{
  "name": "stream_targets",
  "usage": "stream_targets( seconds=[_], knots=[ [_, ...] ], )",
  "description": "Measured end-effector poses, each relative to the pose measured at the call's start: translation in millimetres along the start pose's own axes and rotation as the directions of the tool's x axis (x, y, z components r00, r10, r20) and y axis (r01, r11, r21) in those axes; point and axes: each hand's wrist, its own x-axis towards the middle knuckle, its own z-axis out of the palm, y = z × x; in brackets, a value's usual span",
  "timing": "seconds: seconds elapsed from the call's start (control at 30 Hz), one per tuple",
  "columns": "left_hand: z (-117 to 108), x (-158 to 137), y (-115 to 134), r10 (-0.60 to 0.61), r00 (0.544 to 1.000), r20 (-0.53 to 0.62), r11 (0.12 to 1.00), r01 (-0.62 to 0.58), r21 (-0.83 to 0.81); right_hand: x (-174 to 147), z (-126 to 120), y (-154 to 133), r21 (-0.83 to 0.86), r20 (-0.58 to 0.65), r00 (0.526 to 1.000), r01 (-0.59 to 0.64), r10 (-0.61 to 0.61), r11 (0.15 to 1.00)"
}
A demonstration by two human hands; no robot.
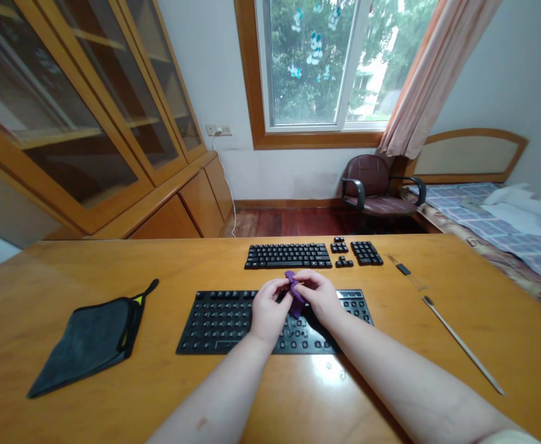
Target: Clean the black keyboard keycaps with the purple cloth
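Observation:
Both hands meet over the keyboard base, pinching a soft purple piece point(297, 304) that looks like putty. My left hand point(270, 309) grips its left side with thumb and fingers. From the right, my right hand point(320, 298) closes on the same piece, and part of it hangs down between them. Below lies the black keyboard base point(224, 322), its keycaps removed and the switches bare; my hands and wrists cover its middle. Just behind it, the loose black keycaps point(289, 254) are laid out in keyboard order.
A folded dark grey cloth point(89, 330) lies at the left of the wooden desk point(159, 407). To the right are a wire keycap puller point(404, 269) and a thin brush point(464, 347) with a long pale handle. Past the desk stands an office chair point(372, 182).

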Motion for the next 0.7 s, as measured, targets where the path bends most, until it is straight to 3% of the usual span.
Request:
stream_targets(
  seconds=[0.1, 0.23, 0.7],
  knots=[
    [-3.1, -1.0, 0.3, 0.079, 0.997, -0.002, 0.987, -0.078, 0.139, -0.4, 2.1, -1.9, 0.031, -0.001, 0.997, -0.080, 0.080, 0.996],
    [-5.4, -1.3, 2.1, 0.122, 0.992, 0.013, 0.971, -0.122, 0.207, 1.0, 2.1, -4.0, 0.015, -0.032, 0.989, -0.143, 0.144, 0.990],
    [-6.1, -0.4, 3.0, 0.113, 0.993, 0.031, 0.962, -0.117, 0.246, 1.7, 1.2, -0.9, 0.011, -0.013, 0.991, -0.135, 0.135, 0.991]
  ],
)
